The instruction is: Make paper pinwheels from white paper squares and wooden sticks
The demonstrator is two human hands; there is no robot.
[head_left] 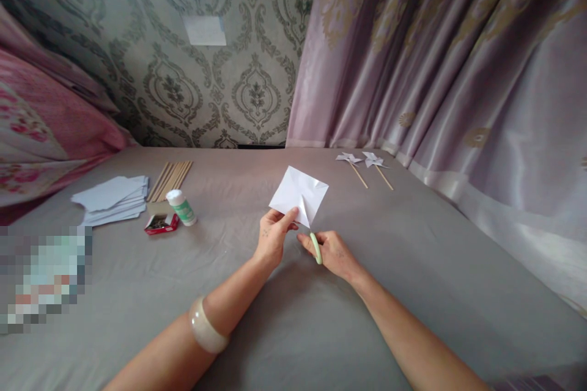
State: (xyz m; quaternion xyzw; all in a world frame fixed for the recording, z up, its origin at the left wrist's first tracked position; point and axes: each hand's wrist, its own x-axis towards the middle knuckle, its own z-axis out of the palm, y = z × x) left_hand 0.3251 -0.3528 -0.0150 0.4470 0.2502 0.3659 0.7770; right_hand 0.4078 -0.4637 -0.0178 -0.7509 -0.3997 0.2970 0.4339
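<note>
My left hand (274, 237) pinches the lower corner of a creased white paper square (299, 193), holding it up above the grey sheet. My right hand (332, 252) is closed around the pale green handle of a pair of scissors (315, 247). The scissors point up into the paper's bottom corner, where a slit shows. A pale bangle (206, 327) sits on my left forearm.
A stack of white paper squares (112, 198), a bundle of wooden sticks (170, 180), a white glue bottle (180, 206) and a small red box (161, 223) lie at the left. Two finished paper pinwheels (362, 162) lie by the curtain (435, 73). A pink pillow (41, 128) is far left.
</note>
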